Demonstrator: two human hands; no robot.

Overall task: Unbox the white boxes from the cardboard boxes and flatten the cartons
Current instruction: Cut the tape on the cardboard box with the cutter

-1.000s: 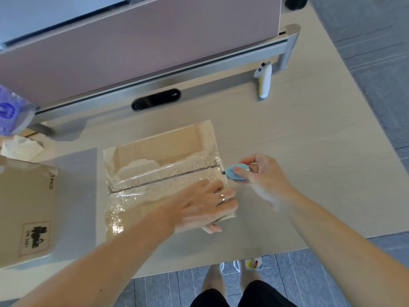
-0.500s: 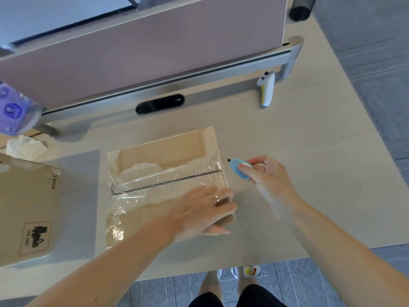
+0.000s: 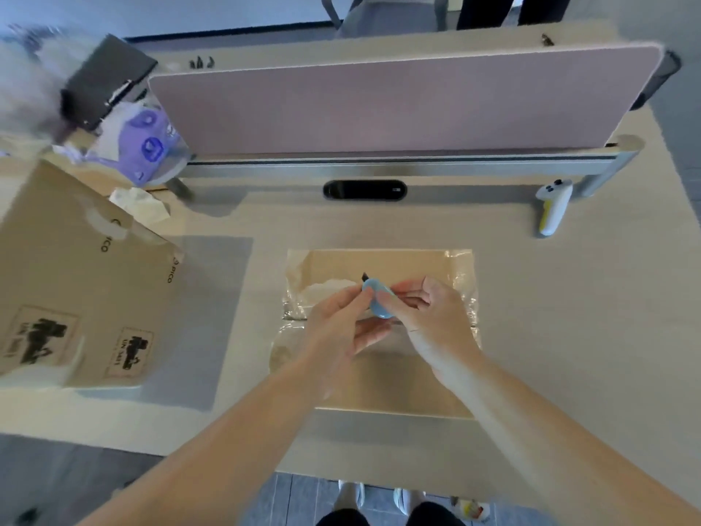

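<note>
A taped cardboard carton point(image 3: 383, 389) lies flat on the desk in front of me, its top covered in shiny clear tape with a slit along the middle seam. Both hands hover above it. My right hand point(image 3: 428, 320) pinches a small blue box cutter point(image 3: 377, 302) whose dark blade points up and away. My left hand point(image 3: 341, 324) touches the cutter's left side with thumb and fingertips. No white box shows.
Two more PICO cartons point(image 3: 68, 282) lie at the left, partly on a grey mat point(image 3: 201, 317). A pink divider point(image 3: 398, 104) on a metal rail crosses the back. A white controller point(image 3: 552, 208) rests at the right. Crumpled paper point(image 3: 140, 205) and purple packaging point(image 3: 150, 146) sit back left.
My left hand lifted off the carton and met the cutter. My right hand brought the cutter from the carton's right edge to above its middle. The camera tilted up.
</note>
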